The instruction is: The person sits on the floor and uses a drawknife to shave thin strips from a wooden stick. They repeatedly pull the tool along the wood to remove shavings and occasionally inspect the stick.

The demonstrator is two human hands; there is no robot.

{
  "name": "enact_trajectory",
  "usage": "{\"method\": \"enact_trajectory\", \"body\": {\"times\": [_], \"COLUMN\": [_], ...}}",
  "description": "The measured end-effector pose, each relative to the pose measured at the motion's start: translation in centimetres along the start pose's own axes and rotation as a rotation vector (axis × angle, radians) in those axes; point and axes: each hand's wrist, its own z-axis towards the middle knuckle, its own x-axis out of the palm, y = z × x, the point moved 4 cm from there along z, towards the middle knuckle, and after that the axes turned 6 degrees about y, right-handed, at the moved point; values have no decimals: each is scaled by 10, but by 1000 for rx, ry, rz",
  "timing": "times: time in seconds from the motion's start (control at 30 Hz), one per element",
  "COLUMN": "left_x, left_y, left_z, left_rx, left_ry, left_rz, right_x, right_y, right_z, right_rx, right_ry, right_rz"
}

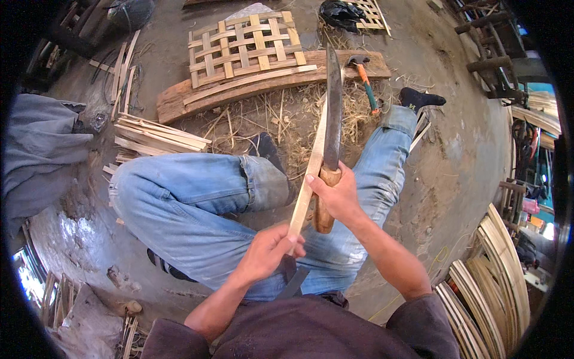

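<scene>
My left hand (266,251) is closed around the near end of a long flat pale wooden strip (315,155), perhaps bamboo, just above my lap. My right hand (342,194) grips the wooden handle (324,218) of a large knife, its thumb pressed against the strip. The knife's long dark blade (335,107) points away from me, upright in the view, with the strip running close along its left side. Whether the edge touches the strip is hard to see. Dark straps (293,280) lie at my waist.
Beyond my legs, a woven slat panel (261,49) rests on a thick plank (170,102). A claw hammer (366,90) leans at its right. Shavings (299,128) litter the ground. Cut strips (158,134) lie left; long bundles (505,281) stand right. Grey cloth (39,158) hangs far left.
</scene>
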Motion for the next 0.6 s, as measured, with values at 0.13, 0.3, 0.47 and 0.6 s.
{"method": "enact_trajectory", "body": {"times": [0.13,0.3,0.47,0.6], "left_x": [12,5,10,12], "left_y": [-2,4,14,2], "left_z": [1,-13,-22,-23], "left_rx": [-221,-201,-172,-137], "left_ry": [23,-75,-17,-69], "left_rz": [-597,-491,-415,-220], "right_x": [16,-12,-85,-84], "right_y": [1,11,11,12], "right_z": [-16,-39,-14,-4], "right_rx": [-5,-480,-419,-410], "right_ry": [88,279,27,119], "right_rz": [-209,-1303,-1285,-1407]}}
